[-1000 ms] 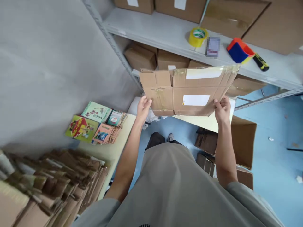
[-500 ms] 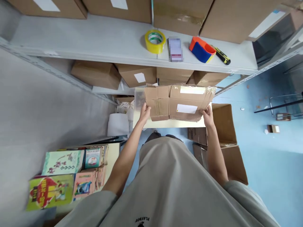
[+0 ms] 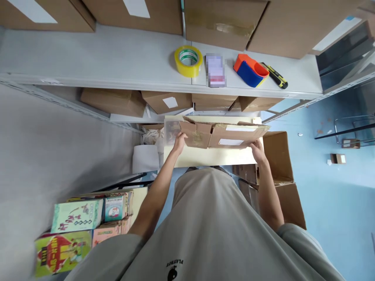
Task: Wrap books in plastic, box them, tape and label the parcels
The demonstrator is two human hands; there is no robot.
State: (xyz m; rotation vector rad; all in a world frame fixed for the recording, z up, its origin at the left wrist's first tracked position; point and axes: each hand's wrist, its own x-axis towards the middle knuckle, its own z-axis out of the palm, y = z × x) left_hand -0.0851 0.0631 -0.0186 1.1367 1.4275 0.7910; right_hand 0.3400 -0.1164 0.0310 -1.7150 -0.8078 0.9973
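Observation:
A flattened cardboard box (image 3: 202, 134) with white labels and strips of clear tape is held up between my two hands. My left hand (image 3: 179, 143) grips its left edge, thumb on the near face. At the lower right corner my right hand (image 3: 258, 150) is closed on the cardboard. The sheet is tilted, its top edge showing, above a pale yellow tabletop (image 3: 211, 157). A clear plastic bin (image 3: 171, 132) sits on that tabletop just beyond my left hand.
On the shelf (image 3: 117, 50) lie a tape roll (image 3: 189, 61), a blurred-out phone-like item (image 3: 215, 70), an orange and blue holder (image 3: 251, 70) and a utility knife (image 3: 274, 75). Books (image 3: 77, 214) are stacked at left. An open carton (image 3: 277, 156) stands at right.
The cardboard has tipped so its face looks narrower and its top edge shows. More of the tabletop is visible in front of it. Both hands keep their hold; the view has shifted slightly.

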